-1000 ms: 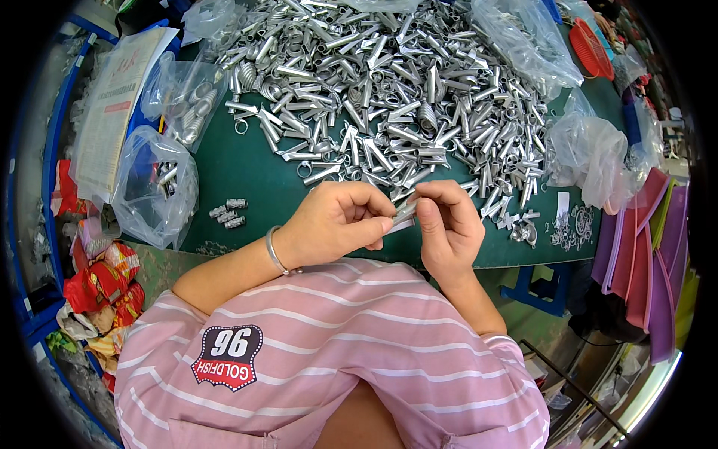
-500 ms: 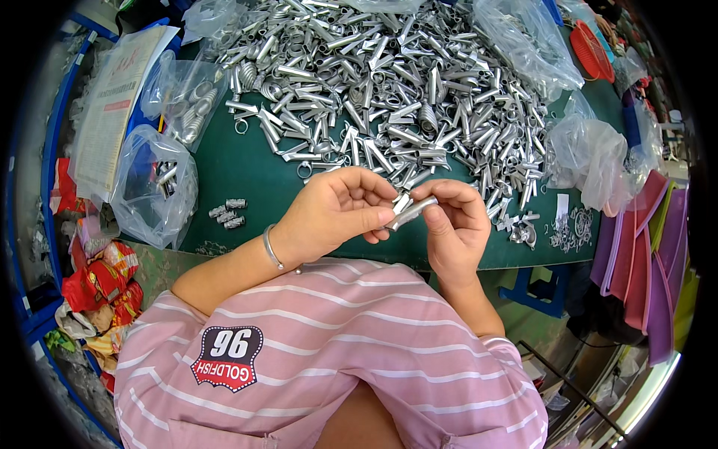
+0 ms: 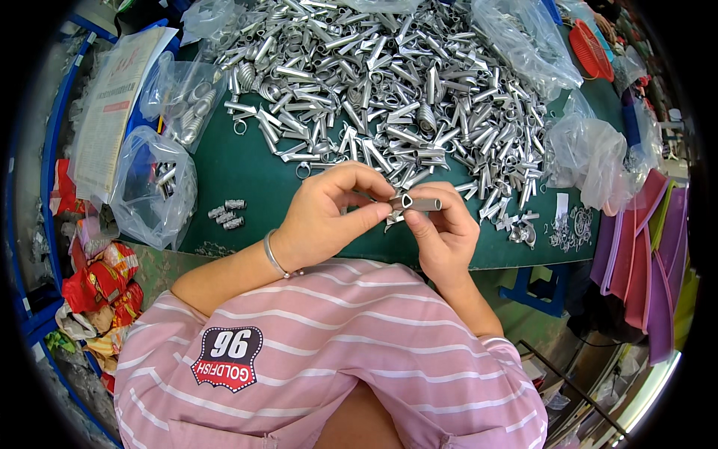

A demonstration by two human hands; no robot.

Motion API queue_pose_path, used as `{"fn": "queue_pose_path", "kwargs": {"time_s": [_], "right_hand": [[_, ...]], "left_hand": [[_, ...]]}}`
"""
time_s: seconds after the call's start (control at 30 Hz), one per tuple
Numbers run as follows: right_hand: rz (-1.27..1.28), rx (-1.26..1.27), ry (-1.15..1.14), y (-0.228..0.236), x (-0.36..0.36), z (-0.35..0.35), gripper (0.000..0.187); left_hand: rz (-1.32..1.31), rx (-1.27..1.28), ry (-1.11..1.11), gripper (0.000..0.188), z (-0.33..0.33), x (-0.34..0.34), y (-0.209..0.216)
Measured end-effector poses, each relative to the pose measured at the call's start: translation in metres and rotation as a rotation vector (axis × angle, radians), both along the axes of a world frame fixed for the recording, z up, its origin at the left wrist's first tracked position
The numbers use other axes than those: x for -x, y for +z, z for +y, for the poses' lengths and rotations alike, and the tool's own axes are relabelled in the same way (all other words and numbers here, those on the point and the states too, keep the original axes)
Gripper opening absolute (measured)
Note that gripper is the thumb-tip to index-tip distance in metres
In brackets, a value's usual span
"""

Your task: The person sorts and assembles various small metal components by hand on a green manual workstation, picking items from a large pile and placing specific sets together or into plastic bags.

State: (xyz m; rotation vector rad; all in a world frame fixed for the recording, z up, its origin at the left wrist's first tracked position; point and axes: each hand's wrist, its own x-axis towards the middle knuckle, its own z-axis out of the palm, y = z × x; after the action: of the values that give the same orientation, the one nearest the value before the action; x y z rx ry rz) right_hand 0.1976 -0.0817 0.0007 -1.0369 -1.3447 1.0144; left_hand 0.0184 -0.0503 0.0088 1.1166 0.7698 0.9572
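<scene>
Just in front of my body, my left hand (image 3: pixel 344 202) and my right hand (image 3: pixel 446 227) meet over the near edge of the green table. A short silvery metal tube (image 3: pixel 426 204) lies crosswise in my right thumb and fingers, its open end to the right. Between my left thumb and fingertips I pinch a metal piece with a triangular opening (image 3: pixel 406 201), which touches the tube's left end. Whether the two are joined I cannot tell. Beyond my hands spreads a large pile of silvery metal tubes, rings and coils (image 3: pixel 374 82).
Several short patterned metal tubes (image 3: pixel 227 214) lie left of my arm. Clear plastic bags (image 3: pixel 157 191) flank the pile, with more bags (image 3: pixel 587 153) on the right. Small metal bits (image 3: pixel 572 230) lie near the right edge. A red basket (image 3: pixel 591 51) stands far right.
The tube has turned from slanting to nearly level, its open end now to the right. My right hand has shifted slightly left, and the triangular opening has come into view.
</scene>
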Motion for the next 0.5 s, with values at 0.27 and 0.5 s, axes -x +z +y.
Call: {"fn": "queue_pose_path", "kwargs": {"time_s": [0.27, 0.5], "right_hand": [[-0.395, -0.288, -0.047, 0.009, -0.002, 0.003, 0.024], [-0.371, -0.308, -0.036, 0.009, 0.002, 0.004, 0.027]], "left_hand": [[-0.026, 0.322, -0.138, 0.023, 0.003, 0.006, 0.011], [-0.183, 0.403, -0.129, 0.026, 0.0, 0.001, 0.002]]}}
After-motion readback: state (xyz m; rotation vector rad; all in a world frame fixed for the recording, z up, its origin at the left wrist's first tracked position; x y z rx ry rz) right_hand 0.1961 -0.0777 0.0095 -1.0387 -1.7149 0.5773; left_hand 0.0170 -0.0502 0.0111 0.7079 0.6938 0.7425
